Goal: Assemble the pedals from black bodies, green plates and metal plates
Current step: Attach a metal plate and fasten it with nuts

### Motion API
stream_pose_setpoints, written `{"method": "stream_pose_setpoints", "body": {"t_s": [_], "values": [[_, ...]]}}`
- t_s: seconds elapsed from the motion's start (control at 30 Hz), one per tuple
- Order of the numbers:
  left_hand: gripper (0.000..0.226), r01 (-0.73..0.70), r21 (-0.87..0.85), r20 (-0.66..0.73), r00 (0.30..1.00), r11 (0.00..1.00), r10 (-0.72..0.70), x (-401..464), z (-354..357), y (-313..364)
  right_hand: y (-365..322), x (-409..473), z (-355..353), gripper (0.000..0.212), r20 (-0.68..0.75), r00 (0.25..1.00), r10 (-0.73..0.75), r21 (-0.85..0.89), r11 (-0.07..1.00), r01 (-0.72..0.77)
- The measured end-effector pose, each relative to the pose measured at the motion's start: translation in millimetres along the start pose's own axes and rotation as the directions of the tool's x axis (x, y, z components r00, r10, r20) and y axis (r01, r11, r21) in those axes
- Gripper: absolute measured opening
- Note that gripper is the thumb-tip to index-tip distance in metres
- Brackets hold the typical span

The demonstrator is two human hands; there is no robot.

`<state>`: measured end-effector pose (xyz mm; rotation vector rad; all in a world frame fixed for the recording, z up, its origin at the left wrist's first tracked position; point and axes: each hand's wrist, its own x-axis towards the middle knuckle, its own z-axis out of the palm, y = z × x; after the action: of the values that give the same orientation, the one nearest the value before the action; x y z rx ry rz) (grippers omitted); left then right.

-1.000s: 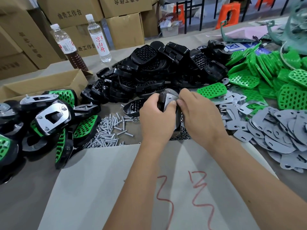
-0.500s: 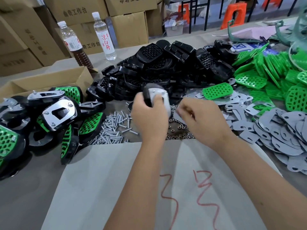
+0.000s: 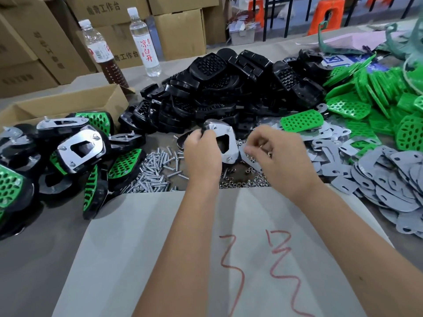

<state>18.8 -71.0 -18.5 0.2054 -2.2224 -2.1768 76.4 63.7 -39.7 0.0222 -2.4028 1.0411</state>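
My left hand (image 3: 202,154) grips a pedal (image 3: 223,139) above the table, its metal plate facing me with screw ends sticking up through it. My right hand (image 3: 278,156) hovers just right of it over the pile of small nuts (image 3: 242,179), fingertips pinched together on something small that looks like a nut. Loose black bodies (image 3: 217,88) are heaped behind. Green plates (image 3: 302,121) lie at the right, and grey metal plates (image 3: 389,175) spread below them. Finished pedals (image 3: 80,149) are piled at the left. Screws (image 3: 155,170) lie left of my left wrist.
A grey sheet with red marks (image 3: 206,259) covers the table's near side. An open cardboard box (image 3: 68,104) stands at the left, with two bottles (image 3: 144,42) and stacked cartons behind. Orange stools stand in the far background.
My left hand turned the pedal so the metal plate faces me. My right hand left the pedal, dropped toward the nut pile, and now pinches something small.
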Motion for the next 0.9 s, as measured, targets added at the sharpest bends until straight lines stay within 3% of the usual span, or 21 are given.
{"method": "stream_pose_setpoints", "body": {"t_s": [0.1, 0.2, 0.3, 0.37, 0.47, 0.6, 0.77, 0.9], "values": [[0.027, -0.057, 0.056, 0.127, 0.991, 0.997, 0.049, -3, 4, -3, 3, 2, -8, 0.009, -0.197, 0.975, 0.106, 0.251, 0.967, -0.054], [0.023, -0.194, 0.097, 0.177, 0.968, 0.976, 0.175, -12, 10, -4, 3, 2, -10, 0.019, -0.196, 0.959, 0.205, 0.403, 0.908, -0.111], [0.017, -0.267, 0.039, 0.218, 0.943, 0.963, 0.253, -19, 18, -8, 2, 2, -11, 0.018, -0.219, 0.950, 0.224, 0.428, 0.897, -0.113], [0.018, -0.238, -0.056, 0.284, 0.927, 0.970, 0.244, -23, 24, -11, 0, 3, -13, 0.013, -0.280, 0.936, 0.212, 0.469, 0.881, -0.059], [0.019, -0.068, -0.250, 0.377, 0.912, 0.966, 0.162, -33, 33, -13, 0, 4, -15, 0.014, -0.362, 0.919, 0.153, 0.414, 0.910, 0.011], [0.024, 0.042, -0.324, 0.410, 0.907, 0.945, 0.100, -37, 37, -15, 2, 5, -13, 0.012, -0.303, 0.929, 0.210, 0.485, 0.874, -0.039], [0.028, -0.105, -0.288, 0.379, 0.900, 0.952, 0.214, -36, 37, -17, 4, 5, -14, 0.012, -0.238, 0.932, 0.274, 0.585, 0.806, -0.088], [0.031, -0.244, -0.185, 0.300, 0.909, 0.952, 0.291, -32, 35, -19, 4, 5, -15, 0.015, -0.223, 0.944, 0.243, 0.602, 0.796, -0.063]]}}
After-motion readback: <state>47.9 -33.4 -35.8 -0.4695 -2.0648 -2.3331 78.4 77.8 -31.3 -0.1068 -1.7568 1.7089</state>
